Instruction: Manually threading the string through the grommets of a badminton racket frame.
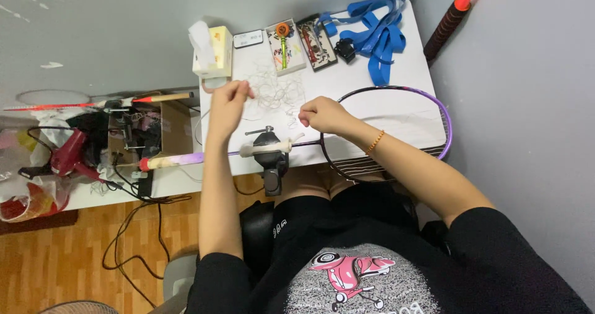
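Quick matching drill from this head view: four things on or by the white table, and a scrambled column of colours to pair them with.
Things:
1. straps at the table's far right
2. racket frame lying on the table
3. clamp at the table's near edge
4. tissue box at the far left corner

Colours:
A. pale yellow
B. blue
C. black
D. purple and black

Pairs: 1-B, 2-D, 3-C, 4-A
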